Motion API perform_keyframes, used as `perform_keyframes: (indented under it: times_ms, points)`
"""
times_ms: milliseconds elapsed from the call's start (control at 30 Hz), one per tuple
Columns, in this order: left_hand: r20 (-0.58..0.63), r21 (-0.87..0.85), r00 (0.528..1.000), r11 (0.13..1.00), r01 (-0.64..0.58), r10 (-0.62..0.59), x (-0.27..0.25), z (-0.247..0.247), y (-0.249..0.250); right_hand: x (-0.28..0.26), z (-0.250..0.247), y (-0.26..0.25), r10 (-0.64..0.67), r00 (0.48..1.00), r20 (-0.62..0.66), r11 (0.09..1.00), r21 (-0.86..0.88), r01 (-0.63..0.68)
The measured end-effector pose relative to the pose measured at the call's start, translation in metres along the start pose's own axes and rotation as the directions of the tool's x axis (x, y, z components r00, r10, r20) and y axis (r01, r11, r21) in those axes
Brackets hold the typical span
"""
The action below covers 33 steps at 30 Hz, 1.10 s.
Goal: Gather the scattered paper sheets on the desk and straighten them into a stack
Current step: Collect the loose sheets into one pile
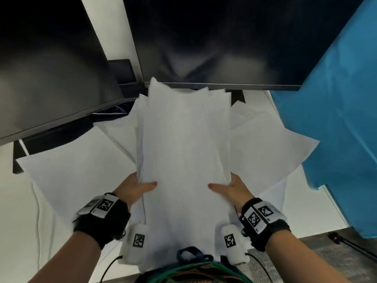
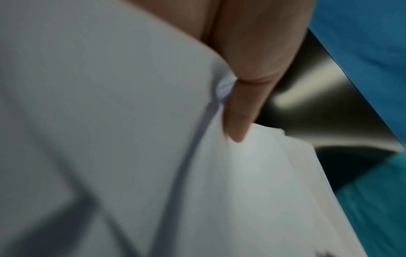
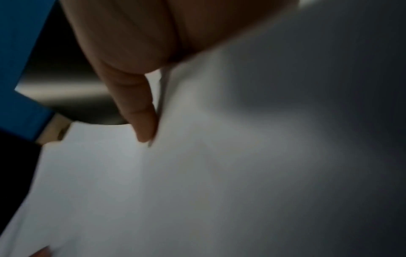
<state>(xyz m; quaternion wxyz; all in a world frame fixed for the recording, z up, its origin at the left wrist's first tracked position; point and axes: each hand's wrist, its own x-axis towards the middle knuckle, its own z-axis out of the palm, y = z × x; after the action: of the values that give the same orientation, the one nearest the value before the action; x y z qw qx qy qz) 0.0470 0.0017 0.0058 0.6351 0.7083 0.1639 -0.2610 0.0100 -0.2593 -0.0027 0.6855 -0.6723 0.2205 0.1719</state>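
Two bare forearms reach forward from the bottom of the head view, each wrist wrapped in a black strap carrying white blocks printed with square black-and-white markers. Between them, both hands hold a bundle of white paper sheets lifted above the white surface.

The left hand grips the bundle's left edge, with its thumb lying flat across the top sheet and pointing inward, the nail painted red. The right hand mirrors it on the right edge, thumb pointing inward toward the other. The remaining fingers of both hands are hidden beneath the paper in this view. In the left wrist view, a finger lies straight along the side of the bundle, pressing against the sheet edges; in the right wrist view a finger does the same on the opposite side.

The bundle is uneven: its far ends fan out raggedly ahead of the hands, and its near end hangs toward the person's body. More loose sheets lie spread on the surface under and to both sides of the hands.

Beyond the hands stand two dark monitors. To the right of the right hand hangs a blue cloth.
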Motion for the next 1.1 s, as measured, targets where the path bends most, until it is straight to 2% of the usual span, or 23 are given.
perform_keyframes:
  times_ms: [100, 167, 200, 233, 267, 333, 367, 400, 433, 467, 567, 633, 733, 800, 867, 933, 1100]
  points:
    - [-0.046, 0.158, 0.996, 0.985, -0.070, 0.078, 0.005, -0.001, -0.014, 0.001, 0.006, 0.003, -0.031, 0.997, -0.069, 0.998, -0.055, 0.028]
    - [-0.097, 0.098, 0.992, 0.992, -0.074, 0.083, 0.006, -0.006, -0.020, 0.003, -0.001, 0.007, -0.074, 0.984, -0.162, 0.997, -0.035, 0.069]
    - [-0.126, 0.046, 0.989, 0.996, -0.072, 0.077, 0.006, -0.009, -0.023, 0.006, -0.008, 0.009, -0.102, 0.960, -0.260, 0.995, -0.038, 0.096]
    - [-0.157, 0.005, 0.984, 0.997, -0.079, 0.079, 0.006, -0.012, -0.026, 0.008, -0.017, 0.012, -0.123, 0.910, -0.395, 0.992, -0.065, 0.106]
    - [-0.186, -0.020, 0.979, 0.996, -0.089, 0.084, 0.006, -0.015, -0.029, 0.011, -0.028, 0.013, -0.134, 0.829, -0.543, 0.990, -0.102, 0.093]
    - [-0.216, -0.032, 0.973, 0.996, -0.085, 0.076, 0.006, -0.020, -0.037, 0.012, -0.051, 0.011, -0.094, 0.595, -0.798, 0.988, -0.150, -0.045]
    - [-0.216, -0.039, 0.975, 0.997, -0.067, 0.057, 0.007, -0.022, -0.040, 0.011, -0.060, 0.008, -0.052, 0.495, -0.867, 0.985, -0.126, -0.118]
    - [-0.212, -0.043, 0.977, 0.998, -0.047, 0.037, 0.008, -0.023, -0.043, 0.010, -0.068, 0.004, -0.009, 0.438, -0.899, 0.979, -0.097, -0.179]
    - [-0.208, -0.042, 0.978, 0.999, -0.029, 0.019, 0.010, -0.024, -0.045, 0.011, -0.073, 0.002, 0.023, 0.422, -0.906, 0.971, -0.081, -0.226]
    - [-0.203, -0.032, 0.979, 0.999, -0.016, 0.009, 0.011, -0.025, -0.046, 0.013, -0.078, 0.002, 0.045, 0.436, -0.899, 0.964, -0.076, -0.255]
    - [-0.213, -0.013, 0.977, 1.000, -0.010, 0.007, 0.016, -0.023, -0.048, 0.022, -0.087, 0.001, 0.097, 0.543, -0.834, 0.973, -0.035, -0.227]
    - [-0.215, -0.032, 0.977, 0.999, -0.016, 0.009, 0.017, -0.021, -0.048, 0.023, -0.089, -0.002, 0.127, 0.588, -0.799, 0.966, -0.035, -0.257]
    - [-0.219, -0.032, 0.976, 0.999, -0.010, 0.003, 0.019, -0.020, -0.049, 0.026, -0.088, -0.004, 0.050, 0.690, -0.722, 0.925, -0.228, -0.305]
    - [-0.225, -0.022, 0.974, 0.999, -0.023, 0.017, 0.021, -0.019, -0.050, 0.026, -0.085, -0.003, 0.009, 0.715, -0.700, 0.905, -0.298, -0.303]
    - [-0.222, -0.035, 0.975, 0.999, -0.035, 0.026, 0.022, -0.017, -0.051, 0.026, -0.082, 0.000, -0.041, 0.698, -0.715, 0.885, -0.350, -0.308]
    - [-0.219, -0.059, 0.976, 0.998, -0.028, 0.014, 0.021, -0.017, -0.053, 0.023, -0.080, -0.001, -0.038, 0.711, -0.702, 0.870, -0.373, -0.322]
    - [-0.193, -0.166, 0.981, 0.986, -0.002, -0.031, 0.021, -0.020, -0.056, 0.026, -0.097, -0.010, 0.106, 0.847, -0.521, 0.769, -0.498, -0.402]
